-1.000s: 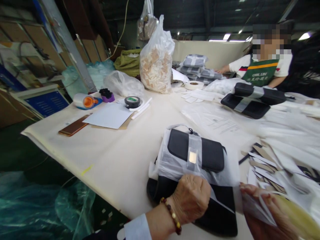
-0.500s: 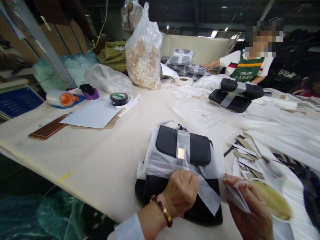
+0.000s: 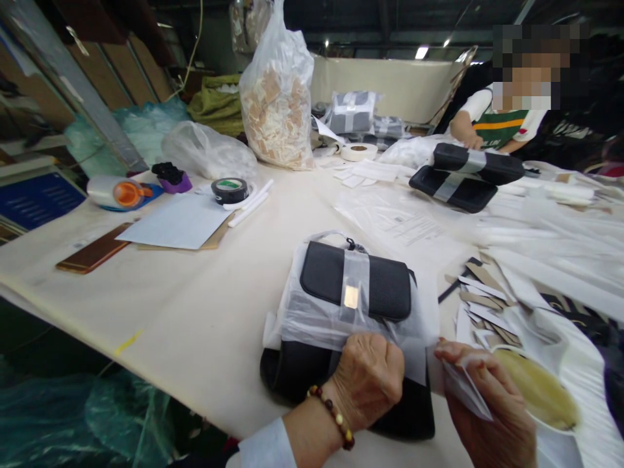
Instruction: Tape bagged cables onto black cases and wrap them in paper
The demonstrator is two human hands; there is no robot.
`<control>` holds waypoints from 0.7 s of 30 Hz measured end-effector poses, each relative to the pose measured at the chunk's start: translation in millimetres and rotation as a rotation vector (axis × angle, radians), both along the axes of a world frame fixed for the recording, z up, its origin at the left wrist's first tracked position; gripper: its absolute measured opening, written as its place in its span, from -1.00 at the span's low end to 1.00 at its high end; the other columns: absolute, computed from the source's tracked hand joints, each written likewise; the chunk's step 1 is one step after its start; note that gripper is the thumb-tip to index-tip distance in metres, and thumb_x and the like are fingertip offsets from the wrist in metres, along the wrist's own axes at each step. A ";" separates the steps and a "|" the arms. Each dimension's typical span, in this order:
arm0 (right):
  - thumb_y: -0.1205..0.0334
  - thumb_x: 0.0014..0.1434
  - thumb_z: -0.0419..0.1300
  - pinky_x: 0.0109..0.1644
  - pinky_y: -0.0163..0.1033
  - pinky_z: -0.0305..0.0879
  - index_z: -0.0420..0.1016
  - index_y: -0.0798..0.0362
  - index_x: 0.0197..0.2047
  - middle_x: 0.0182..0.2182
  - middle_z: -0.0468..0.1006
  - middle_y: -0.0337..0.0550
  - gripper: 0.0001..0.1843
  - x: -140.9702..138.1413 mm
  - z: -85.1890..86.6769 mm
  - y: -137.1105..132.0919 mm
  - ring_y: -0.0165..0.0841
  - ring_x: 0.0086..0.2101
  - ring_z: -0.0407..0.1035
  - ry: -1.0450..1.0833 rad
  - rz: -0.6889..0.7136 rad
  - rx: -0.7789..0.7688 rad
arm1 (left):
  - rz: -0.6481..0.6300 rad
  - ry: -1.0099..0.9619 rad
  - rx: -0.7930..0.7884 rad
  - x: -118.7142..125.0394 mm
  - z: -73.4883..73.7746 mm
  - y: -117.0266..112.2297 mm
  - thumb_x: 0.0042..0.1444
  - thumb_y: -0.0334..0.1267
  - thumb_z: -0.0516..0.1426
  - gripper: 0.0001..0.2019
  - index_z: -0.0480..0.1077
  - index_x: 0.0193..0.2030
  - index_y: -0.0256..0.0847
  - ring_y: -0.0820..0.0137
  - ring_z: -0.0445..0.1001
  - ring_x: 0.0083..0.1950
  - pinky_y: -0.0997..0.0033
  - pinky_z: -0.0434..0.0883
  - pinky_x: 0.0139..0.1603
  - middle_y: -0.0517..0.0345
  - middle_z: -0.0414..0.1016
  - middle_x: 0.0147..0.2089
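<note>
A black bag lies in front of me, with white tissue paper over its upper part. On the paper rests a black flap or small pouch, crossed by a translucent white band with a gold-coloured plate. My left hand, wearing a beaded bracelet, is closed in a fist against the bag's lower front at the tissue edge; what its fingers grip is hidden. Beside the bag's right edge, my right hand pinches a piece of thin translucent white paper.
Cut strips and an oval yellowish piece lie at right. Two banded black items sit farther back, near a co-worker. Black tape, a tape dispenser and a brown bar are at left. A scrap-filled bag stands behind.
My left fist has shifted slightly right across the bag, and the loose strip beside it no longer sticks out as far. My right hand stays nearly still. The co-worker's arm has drawn back rightward.
</note>
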State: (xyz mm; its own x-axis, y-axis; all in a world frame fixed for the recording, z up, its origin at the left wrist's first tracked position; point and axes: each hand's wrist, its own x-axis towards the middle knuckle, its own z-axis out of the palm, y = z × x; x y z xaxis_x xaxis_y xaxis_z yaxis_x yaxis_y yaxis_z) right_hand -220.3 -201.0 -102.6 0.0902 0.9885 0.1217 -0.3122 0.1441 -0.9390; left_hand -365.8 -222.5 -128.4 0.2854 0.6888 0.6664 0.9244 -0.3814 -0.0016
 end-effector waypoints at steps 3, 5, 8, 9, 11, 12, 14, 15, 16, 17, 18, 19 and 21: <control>0.06 -0.24 0.44 -0.29 -0.42 0.39 0.53 -0.02 -0.57 -0.53 0.56 -0.28 -0.76 -1.8 0.5 1.0 -0.45 -0.42 0.46 -0.007 -0.010 0.009 | 0.004 0.031 -0.037 2.9 -0.7 0.1 0.06 -0.57 -0.15 -0.78 0.13 -0.48 -0.19 0.36 0.23 -0.57 0.38 0.16 -0.56 0.17 0.18 -0.56; 0.05 -0.23 0.44 -0.31 -0.42 0.39 0.53 -0.02 -0.57 -0.53 0.56 -0.28 -0.76 -2.4 0.2 1.7 -0.45 -0.42 0.46 -0.003 -0.005 0.015 | 0.003 0.048 -0.064 4.6 -0.2 0.2 0.06 -0.56 -0.14 -0.79 0.13 -0.46 -0.20 0.36 0.25 -0.55 0.38 0.18 -0.55 0.16 0.20 -0.54; 0.06 -0.22 0.43 -0.28 -0.44 0.38 0.53 -0.01 -0.56 -0.51 0.58 -0.28 -0.77 -2.1 -1.2 2.4 -0.46 -0.40 0.46 0.014 0.002 0.017 | -0.018 0.072 -0.091 6.2 2.2 0.0 0.06 -0.57 -0.14 -0.80 0.13 -0.44 -0.22 0.36 0.26 -0.53 0.38 0.21 -0.54 0.15 0.22 -0.51; 0.07 -0.21 0.43 -0.28 -0.44 0.38 0.53 -0.01 -0.55 -0.50 0.58 -0.28 -0.77 -1.9 -1.7 2.5 -0.47 -0.40 0.47 0.019 0.004 0.016 | -0.028 0.079 -0.094 6.3 3.2 -0.1 0.05 -0.57 -0.15 -0.80 0.14 -0.44 -0.22 0.36 0.26 -0.53 0.38 0.21 -0.54 0.15 0.22 -0.51; 0.08 -0.21 0.43 -0.29 -0.46 0.39 0.54 -0.01 -0.55 -0.50 0.59 -0.28 -0.78 -1.5 -2.2 2.4 -0.47 -0.40 0.47 0.028 0.009 0.010 | -0.044 0.091 -0.088 6.1 4.8 -0.5 0.05 -0.57 -0.16 -0.80 0.14 -0.44 -0.23 0.37 0.26 -0.53 0.38 0.21 -0.55 0.15 0.22 -0.51; 0.09 -0.22 0.44 -0.29 -0.46 0.39 0.54 -0.01 -0.55 -0.50 0.59 -0.28 -0.78 -1.4 -2.2 2.2 -0.47 -0.41 0.47 0.034 0.009 0.006 | -0.052 0.097 -0.080 5.7 5.2 -0.7 0.06 -0.57 -0.17 -0.80 0.14 -0.43 -0.24 0.37 0.26 -0.53 0.38 0.20 -0.55 0.15 0.22 -0.51; 0.09 -0.25 0.45 -0.28 -0.47 0.40 0.54 -0.01 -0.56 -0.51 0.59 -0.28 -0.77 -1.5 -1.8 1.7 -0.48 -0.41 0.48 0.044 0.006 -0.003 | -0.067 0.104 -0.052 4.7 4.9 -0.9 0.08 -0.57 -0.18 -0.79 0.16 -0.41 -0.26 0.37 0.26 -0.53 0.38 0.19 -0.56 0.14 0.22 -0.51; 0.09 -0.26 0.45 -0.28 -0.47 0.40 0.54 -0.01 -0.56 -0.51 0.59 -0.28 -0.77 -1.8 -1.4 1.5 -0.47 -0.41 0.48 0.046 0.005 -0.006 | -0.074 0.103 -0.035 4.1 4.1 -0.9 0.09 -0.57 -0.18 -0.79 0.18 -0.39 -0.29 0.37 0.26 -0.53 0.38 0.19 -0.57 0.13 0.23 -0.50; 0.09 -0.26 0.45 -0.28 -0.47 0.40 0.54 -0.01 -0.56 -0.51 0.59 -0.28 -0.77 -2.1 -1.0 1.3 -0.47 -0.42 0.48 0.045 0.003 -0.007 | -0.081 0.099 -0.016 3.5 3.1 -0.8 0.10 -0.57 -0.19 -0.79 0.20 -0.36 -0.31 0.36 0.27 -0.53 0.38 0.19 -0.57 0.12 0.24 -0.50; 0.09 -0.26 0.45 -0.29 -0.48 0.40 0.54 -0.01 -0.56 -0.51 0.59 -0.27 -0.77 -2.5 -0.6 1.3 -0.47 -0.42 0.48 0.043 0.003 -0.002 | -0.090 0.095 0.004 2.9 1.9 -0.6 0.11 -0.57 -0.19 -0.78 0.22 -0.34 -0.34 0.36 0.27 -0.52 0.38 0.19 -0.56 0.11 0.25 -0.50; 0.09 -0.25 0.45 -0.31 -0.48 0.40 0.54 -0.02 -0.56 -0.52 0.59 -0.27 -0.78 -2.9 -0.3 1.4 -0.47 -0.43 0.48 0.039 0.006 0.003 | -0.099 0.089 0.023 2.5 0.7 -0.4 0.12 -0.57 -0.20 -0.77 0.23 -0.31 -0.37 0.37 0.28 -0.52 0.38 0.20 -0.55 0.10 0.27 -0.50; 0.09 -0.25 0.45 -0.33 -0.48 0.40 0.55 -0.02 -0.55 -0.52 0.59 -0.26 -0.78 -3.3 0.0 1.5 -0.47 -0.44 0.47 0.034 0.008 0.008 | -0.107 0.085 0.041 2.1 -0.4 -0.2 0.12 -0.58 -0.20 -0.76 0.25 -0.28 -0.40 0.37 0.29 -0.51 0.38 0.21 -0.54 0.09 0.28 -0.49; 0.08 -0.24 0.44 -0.34 -0.48 0.39 0.55 -0.02 -0.56 -0.51 0.59 -0.25 -0.78 -3.9 0.0 2.1 -0.47 -0.44 0.47 0.024 0.002 0.010 | -0.120 0.079 0.072 2.0 -2.1 0.2 0.12 -0.59 -0.19 -0.76 0.27 -0.25 -0.45 0.37 0.31 -0.50 0.38 0.22 -0.53 0.08 0.30 -0.50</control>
State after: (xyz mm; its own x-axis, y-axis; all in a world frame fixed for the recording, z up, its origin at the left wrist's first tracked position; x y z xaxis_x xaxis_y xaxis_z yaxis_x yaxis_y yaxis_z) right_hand -224.2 -198.9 -102.5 0.0914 0.9874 0.1293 -0.3349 0.1527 -0.9298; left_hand -363.8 -222.3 -130.5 0.4165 0.5978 0.6850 0.8680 -0.4856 -0.1040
